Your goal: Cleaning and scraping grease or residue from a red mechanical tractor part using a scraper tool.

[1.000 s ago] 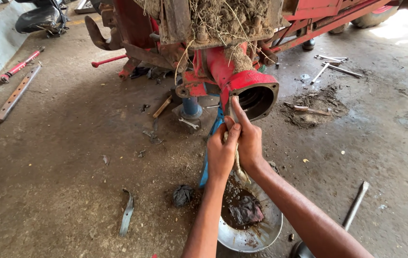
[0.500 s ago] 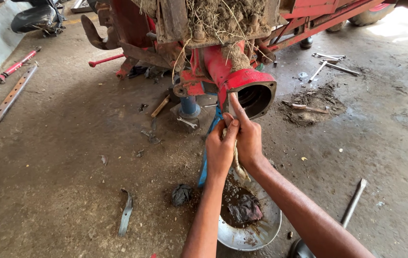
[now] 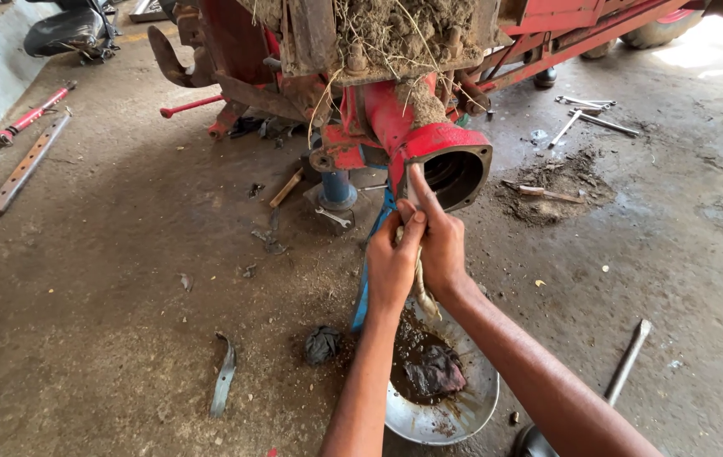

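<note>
Both hands meet just below the round open mouth of a red machine housing point(image 3: 450, 165). The left hand point(image 3: 391, 262) and the right hand point(image 3: 439, 245) press together, each grip clenched around a pale, twisted rag point(image 3: 419, 279) whose tail hangs down between the wrists; the right index finger points up toward the housing's rim. What the rag is made of is hard to tell, since the fingers hide most of it.

Directly under the hands, on the concrete floor point(image 3: 107, 322), sits a metal bowl point(image 3: 471, 406) with dark oily liquid and a dark soaked cloth point(image 3: 434, 372) in it. A blue strap point(image 3: 367, 271) runs down beside the left forearm. A crumpled dark rag point(image 3: 322, 344) lies just left of the bowl, a curved metal piece point(image 3: 223, 385) further left, and a long metal bar point(image 3: 628, 360) to the right. Wrenches point(image 3: 585, 114) lie well apart, near the top right.
</note>
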